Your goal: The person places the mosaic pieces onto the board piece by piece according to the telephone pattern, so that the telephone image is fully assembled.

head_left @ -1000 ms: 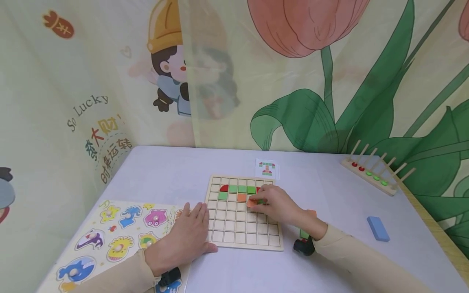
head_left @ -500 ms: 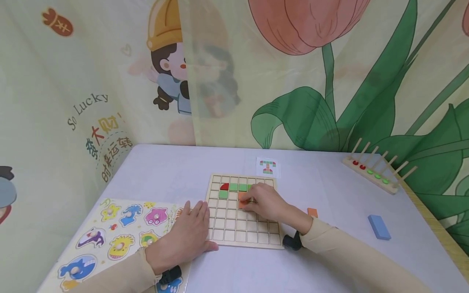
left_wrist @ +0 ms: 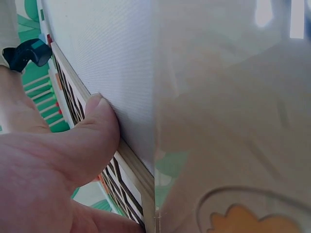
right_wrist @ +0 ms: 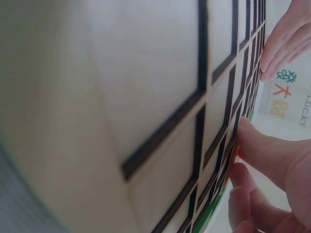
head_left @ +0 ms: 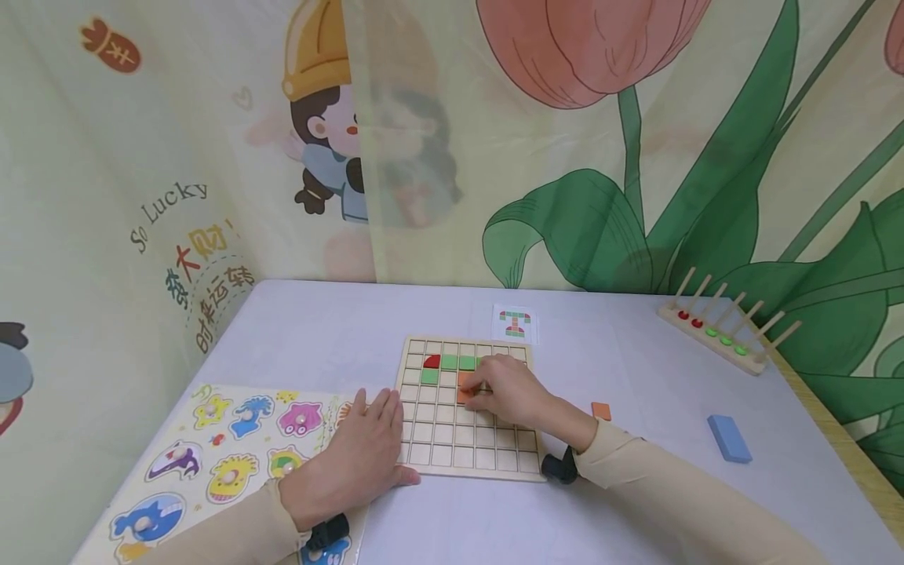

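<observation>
A wooden grid board [head_left: 452, 455] lies on the table with coloured tiles in its upper rows. A red quarter-round tile [head_left: 432, 362], green square tiles [head_left: 449, 362] and an orange square tile are visible there. My right hand [head_left: 515, 392] pinches another orange tile [head_left: 462, 397] between thumb and fingers, down at the grid just below the first. In the right wrist view, a strip of orange [right_wrist: 235, 154] shows between thumb and fingertips. My left hand [head_left: 356, 463] rests with extended fingers along the board's left edge. The right hand covers the tiles at the upper right.
A pattern card [head_left: 515, 322] lies behind the board. Left is an animal knob puzzle [head_left: 233, 479], partly under the left forearm. To the right are a loose orange tile [head_left: 601, 411], a blue block [head_left: 730, 439] and a peg rack with beads [head_left: 713, 341].
My right hand has moved left with the orange tile and come down below the other orange one, then stayed almost still. The left hand has kept its place.
</observation>
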A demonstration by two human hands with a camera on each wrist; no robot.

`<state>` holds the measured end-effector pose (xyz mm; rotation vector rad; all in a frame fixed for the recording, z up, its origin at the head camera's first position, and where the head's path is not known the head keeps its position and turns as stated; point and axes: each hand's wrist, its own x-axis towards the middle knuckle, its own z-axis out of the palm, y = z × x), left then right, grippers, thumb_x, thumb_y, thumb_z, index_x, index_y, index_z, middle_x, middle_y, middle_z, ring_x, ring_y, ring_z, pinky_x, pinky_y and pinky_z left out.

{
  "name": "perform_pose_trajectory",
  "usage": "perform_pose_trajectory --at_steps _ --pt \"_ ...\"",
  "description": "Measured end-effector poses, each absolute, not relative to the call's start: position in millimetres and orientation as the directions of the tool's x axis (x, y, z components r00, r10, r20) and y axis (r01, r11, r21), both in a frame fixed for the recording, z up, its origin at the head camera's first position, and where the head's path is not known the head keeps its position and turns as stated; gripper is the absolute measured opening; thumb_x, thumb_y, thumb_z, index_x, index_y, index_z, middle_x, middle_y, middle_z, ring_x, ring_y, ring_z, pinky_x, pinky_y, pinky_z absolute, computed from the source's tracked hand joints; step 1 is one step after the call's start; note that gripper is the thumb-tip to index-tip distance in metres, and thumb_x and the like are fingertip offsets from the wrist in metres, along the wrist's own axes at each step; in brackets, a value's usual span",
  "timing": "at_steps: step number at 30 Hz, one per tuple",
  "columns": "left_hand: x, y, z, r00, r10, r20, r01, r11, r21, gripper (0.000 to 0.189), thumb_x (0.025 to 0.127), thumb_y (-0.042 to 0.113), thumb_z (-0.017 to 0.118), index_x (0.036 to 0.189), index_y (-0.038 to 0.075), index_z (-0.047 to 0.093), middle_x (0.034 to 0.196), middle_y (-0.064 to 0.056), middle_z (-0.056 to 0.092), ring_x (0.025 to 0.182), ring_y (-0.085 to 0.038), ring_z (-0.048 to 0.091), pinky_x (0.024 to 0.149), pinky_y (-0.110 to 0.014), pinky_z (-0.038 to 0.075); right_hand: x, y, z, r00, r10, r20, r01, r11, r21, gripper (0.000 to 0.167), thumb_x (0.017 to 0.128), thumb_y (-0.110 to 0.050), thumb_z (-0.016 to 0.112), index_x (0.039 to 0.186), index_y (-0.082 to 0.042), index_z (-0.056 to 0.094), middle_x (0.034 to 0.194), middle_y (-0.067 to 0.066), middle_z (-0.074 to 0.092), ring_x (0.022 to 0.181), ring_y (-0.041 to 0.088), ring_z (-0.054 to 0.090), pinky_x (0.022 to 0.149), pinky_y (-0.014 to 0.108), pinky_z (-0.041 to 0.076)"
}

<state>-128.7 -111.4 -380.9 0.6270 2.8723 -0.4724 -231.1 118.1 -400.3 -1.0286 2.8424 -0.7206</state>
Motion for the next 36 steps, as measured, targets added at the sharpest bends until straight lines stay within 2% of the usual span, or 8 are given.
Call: perform_pose_trajectory --at_steps 14,19,26,36 --pt "-128 -112 -384 -0.896 0.399 -0.195 0.441 0.848 -0.294 0.097 0.089 0.075 0.056 0.148 -0.001 0.051 0.157 -0.016 0.049 0.149 -0.029 0.045 0.122 -0.053 0.035 -226 125 -400 -0.770 -0.619 0.156 -0.620 0.669 -0.409 0.023 0.081 -0.018 0.087 0.104 -0.016 0.083 0.087 -0.004 0.074 0.076 0.010 0.057 0.063 0.020 0.042" --pt "-128 -112 -385 -0.897 0.400 -0.188 0.440 0.853 -0.282 0.098 0.088 0.075 0.057 0.148 -0.002 0.050 0.158 -0.017 0.049 0.149 -0.030 0.045 0.121 -0.053 0.035 -220 138 -393 -0.802 -0.581 0.139 -0.579 0.696 -0.425 0.021 0.084 -0.016 0.083 0.105 -0.014 0.083 0.091 -0.002 0.073 0.081 0.014 0.059 0.067 0.022 0.044" --pt "-128 -112 -385 -0.896 0.402 -0.189 0.441 0.859 -0.261 0.098 0.088 0.074 0.058 0.149 -0.003 0.050 0.158 -0.017 0.049 0.149 -0.030 0.044 0.122 -0.054 0.035 -215 175 -386 -0.874 -0.470 0.126 -0.471 0.753 -0.460 0.026 0.086 -0.017 0.083 0.111 -0.013 0.081 0.097 0.002 0.070 0.084 0.016 0.058 0.068 0.025 0.044" --pt "-128 -113 -383 -0.898 0.394 -0.194 0.434 0.866 -0.249 0.098 0.088 0.073 0.058 0.149 -0.003 0.049 0.158 -0.018 0.048 0.150 -0.031 0.043 0.123 -0.054 0.034 -206 236 -387 -0.954 -0.289 0.084 -0.294 0.834 -0.467 0.032 0.085 -0.020 0.084 0.116 -0.013 0.079 0.106 0.005 0.073 0.090 0.018 0.058 0.064 0.024 0.049"
